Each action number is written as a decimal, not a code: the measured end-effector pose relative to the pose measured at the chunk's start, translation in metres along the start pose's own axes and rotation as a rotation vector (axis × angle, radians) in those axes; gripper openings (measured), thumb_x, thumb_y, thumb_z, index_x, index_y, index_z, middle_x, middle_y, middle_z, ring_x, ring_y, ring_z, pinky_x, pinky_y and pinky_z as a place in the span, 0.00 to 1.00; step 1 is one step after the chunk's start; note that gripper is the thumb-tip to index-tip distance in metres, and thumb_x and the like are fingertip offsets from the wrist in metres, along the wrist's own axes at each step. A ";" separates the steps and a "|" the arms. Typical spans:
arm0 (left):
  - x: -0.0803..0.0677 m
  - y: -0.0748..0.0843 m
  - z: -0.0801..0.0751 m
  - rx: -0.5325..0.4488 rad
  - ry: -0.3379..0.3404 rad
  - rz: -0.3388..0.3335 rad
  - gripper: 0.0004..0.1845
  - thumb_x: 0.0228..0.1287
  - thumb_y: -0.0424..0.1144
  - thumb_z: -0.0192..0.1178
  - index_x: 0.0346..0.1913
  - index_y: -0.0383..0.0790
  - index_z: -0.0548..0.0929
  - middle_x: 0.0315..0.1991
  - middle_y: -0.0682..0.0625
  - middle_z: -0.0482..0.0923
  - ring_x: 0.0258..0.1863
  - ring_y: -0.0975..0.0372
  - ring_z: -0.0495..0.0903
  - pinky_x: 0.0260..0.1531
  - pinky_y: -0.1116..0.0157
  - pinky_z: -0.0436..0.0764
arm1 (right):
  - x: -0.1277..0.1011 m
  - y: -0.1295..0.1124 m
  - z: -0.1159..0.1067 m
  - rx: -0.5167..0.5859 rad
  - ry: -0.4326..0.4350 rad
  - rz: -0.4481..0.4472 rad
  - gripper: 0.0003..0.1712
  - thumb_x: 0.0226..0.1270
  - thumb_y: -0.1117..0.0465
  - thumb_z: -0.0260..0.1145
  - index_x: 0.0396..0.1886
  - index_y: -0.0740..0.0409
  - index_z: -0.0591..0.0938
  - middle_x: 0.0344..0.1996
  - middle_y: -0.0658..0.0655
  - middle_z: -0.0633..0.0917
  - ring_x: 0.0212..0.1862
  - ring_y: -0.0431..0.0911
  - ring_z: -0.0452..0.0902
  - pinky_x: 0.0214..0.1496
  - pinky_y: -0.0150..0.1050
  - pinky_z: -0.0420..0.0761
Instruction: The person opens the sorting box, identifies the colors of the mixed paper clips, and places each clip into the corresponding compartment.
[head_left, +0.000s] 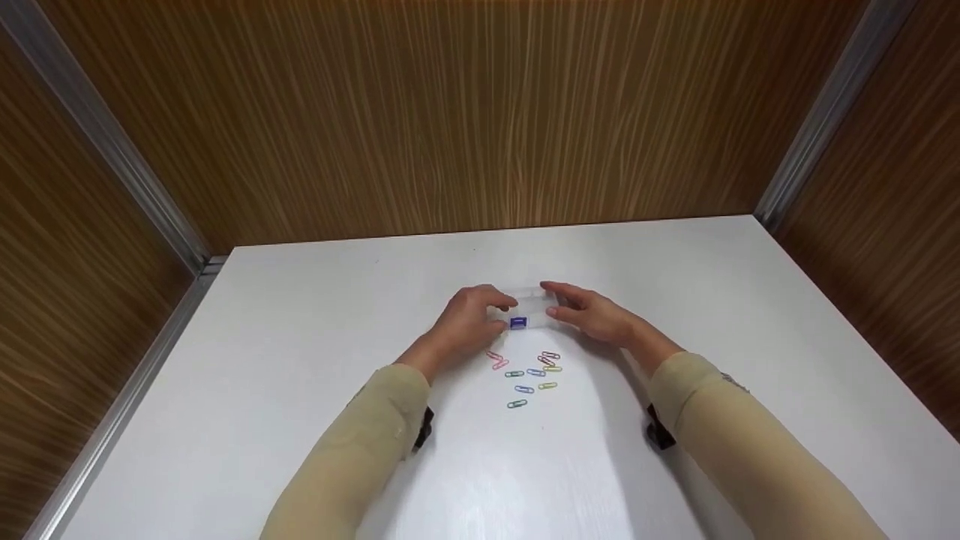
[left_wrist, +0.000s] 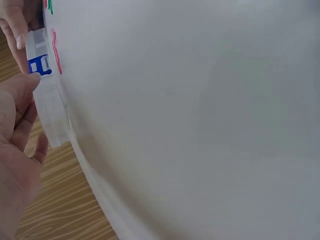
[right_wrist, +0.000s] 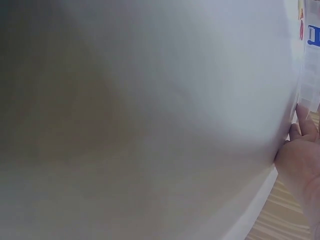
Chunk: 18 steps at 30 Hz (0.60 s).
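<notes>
Clear box | between hands | left hand pinches it | right hand fingers straight, touching

Clear plastic box, blue label on its near side.
Lies flat on the white table (coloured paper clips scattered just in front).

Beige long sleeves, black wrist straps
</notes>
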<state>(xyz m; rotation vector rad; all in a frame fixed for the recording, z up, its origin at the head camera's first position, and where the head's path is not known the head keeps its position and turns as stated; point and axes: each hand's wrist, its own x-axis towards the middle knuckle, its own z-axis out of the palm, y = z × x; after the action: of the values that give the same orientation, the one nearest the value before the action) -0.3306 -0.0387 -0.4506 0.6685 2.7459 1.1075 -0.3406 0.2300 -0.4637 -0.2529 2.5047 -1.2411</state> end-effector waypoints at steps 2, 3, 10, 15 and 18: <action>0.002 -0.003 -0.001 -0.044 -0.024 0.000 0.20 0.73 0.30 0.66 0.63 0.49 0.89 0.56 0.55 0.83 0.59 0.60 0.77 0.67 0.59 0.75 | 0.000 0.000 0.000 -0.002 -0.003 0.004 0.36 0.81 0.42 0.63 0.83 0.27 0.64 0.86 0.53 0.56 0.86 0.57 0.43 0.83 0.65 0.43; 0.003 -0.004 -0.001 -0.062 -0.037 -0.002 0.19 0.73 0.30 0.65 0.62 0.49 0.89 0.55 0.56 0.82 0.59 0.59 0.77 0.67 0.59 0.75 | 0.000 0.000 0.000 -0.001 -0.004 0.007 0.36 0.81 0.41 0.63 0.83 0.26 0.65 0.86 0.53 0.56 0.86 0.57 0.43 0.83 0.65 0.43; 0.005 -0.008 -0.006 -0.112 -0.107 -0.025 0.17 0.74 0.32 0.63 0.54 0.58 0.92 0.53 0.60 0.80 0.60 0.59 0.72 0.67 0.55 0.72 | 0.002 0.000 0.000 0.005 -0.012 -0.033 0.36 0.82 0.44 0.62 0.84 0.31 0.64 0.86 0.54 0.56 0.86 0.56 0.43 0.83 0.63 0.43; 0.006 -0.008 -0.007 -0.101 -0.123 -0.018 0.16 0.73 0.33 0.63 0.50 0.60 0.93 0.54 0.62 0.79 0.61 0.59 0.71 0.68 0.53 0.69 | 0.002 0.002 -0.002 0.004 -0.010 -0.033 0.36 0.82 0.44 0.62 0.84 0.31 0.64 0.86 0.53 0.56 0.86 0.55 0.44 0.84 0.62 0.44; 0.007 -0.007 -0.007 -0.108 -0.126 -0.025 0.16 0.74 0.34 0.63 0.50 0.60 0.93 0.54 0.64 0.79 0.61 0.60 0.71 0.69 0.53 0.69 | 0.002 0.002 -0.003 -0.002 -0.020 -0.032 0.36 0.82 0.43 0.62 0.84 0.31 0.63 0.86 0.53 0.56 0.86 0.56 0.44 0.83 0.63 0.44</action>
<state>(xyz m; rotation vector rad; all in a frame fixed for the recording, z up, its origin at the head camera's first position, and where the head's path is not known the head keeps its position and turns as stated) -0.3409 -0.0450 -0.4499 0.6643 2.5621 1.1570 -0.3438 0.2327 -0.4641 -0.3047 2.4943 -1.2429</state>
